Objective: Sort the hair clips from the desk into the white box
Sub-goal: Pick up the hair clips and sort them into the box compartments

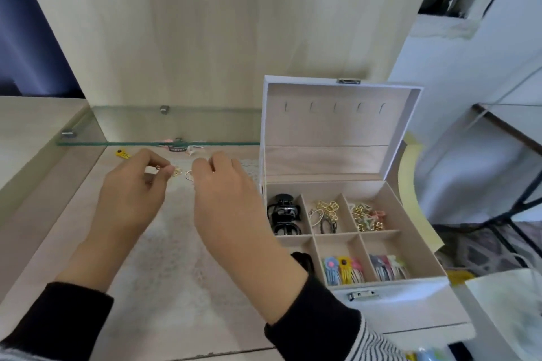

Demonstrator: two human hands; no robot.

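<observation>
Right hand (227,208), left hand (132,193), gold clip (177,171) apiece

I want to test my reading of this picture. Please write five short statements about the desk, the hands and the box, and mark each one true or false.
1. The lid of the white box stands open. True.
2. The left hand holds nothing. False: it pinches a small gold clip.
3. The black claw clips lie in the back left compartment. True.
4. The yellow clip is inside the box. False: it lies on the desk, left of the hands.
5. The right hand lies flat, with straight fingers. False: its fingers are curled and pinch a thin gold ring.
</observation>
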